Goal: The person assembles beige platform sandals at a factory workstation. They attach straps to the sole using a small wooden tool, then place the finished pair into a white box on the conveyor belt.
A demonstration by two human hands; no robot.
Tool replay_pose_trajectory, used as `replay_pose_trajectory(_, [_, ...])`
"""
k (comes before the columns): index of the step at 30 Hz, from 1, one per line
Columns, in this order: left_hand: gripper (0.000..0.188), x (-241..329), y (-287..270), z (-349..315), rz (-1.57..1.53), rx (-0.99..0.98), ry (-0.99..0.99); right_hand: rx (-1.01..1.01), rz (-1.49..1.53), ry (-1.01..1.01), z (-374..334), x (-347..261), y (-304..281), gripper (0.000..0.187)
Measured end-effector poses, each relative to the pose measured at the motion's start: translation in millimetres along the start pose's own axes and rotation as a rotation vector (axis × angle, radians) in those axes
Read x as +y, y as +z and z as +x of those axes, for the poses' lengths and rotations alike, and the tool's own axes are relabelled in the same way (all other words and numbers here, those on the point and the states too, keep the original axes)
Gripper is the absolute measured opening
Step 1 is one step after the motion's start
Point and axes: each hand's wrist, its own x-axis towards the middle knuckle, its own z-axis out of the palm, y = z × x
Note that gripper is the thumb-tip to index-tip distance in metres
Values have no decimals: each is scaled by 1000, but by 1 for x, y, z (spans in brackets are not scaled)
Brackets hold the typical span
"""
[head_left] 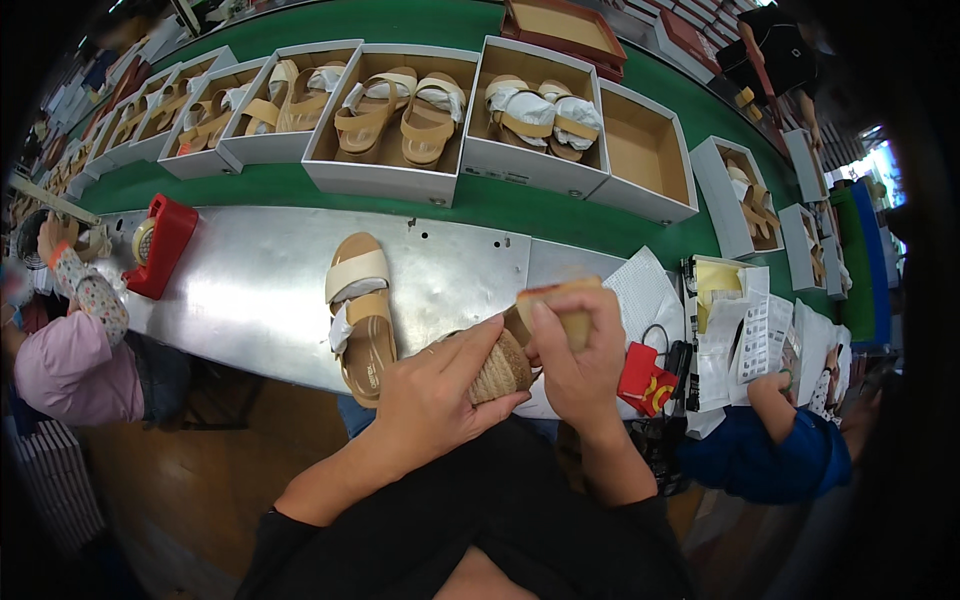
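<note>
My left hand (440, 395) is closed around a sandal with a woven, rope-like sole edge (505, 372), just above the front edge of the metal table. In my right hand (580, 375) is a yellowish block with a reddish-brown edge (574, 326), pinched between thumb and fingers close against the sandal. The block is slightly blurred, and my hands hide much of the held sandal. To the left of my hands lies another sandal (372, 345), beige and tan with white paper tucked under its straps, sole down on the metal table (255, 265).
White shoe boxes (385, 183) with sandals line the green surface behind; one open box (645, 150) holds none. A red tape dispenser (165, 245) stands at left. Papers (745, 330) and a red item (645, 380) lie right. Co-workers sit left (80, 360) and right (770, 450).
</note>
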Motion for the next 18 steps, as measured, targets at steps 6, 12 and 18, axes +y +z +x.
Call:
replay_pose_trajectory(6, [68,-8,-4,2,29,30,9,-86,-197,-259,-38,2,-15,20])
replay_pose_trajectory(12, [66,2,4,-7,66,30,11,-149,-233,-54,-10,-15,0,14])
replay_pose_trajectory(18, [68,-4,1,-11,13,78,16,154,257,311,-28,-15,0,11])
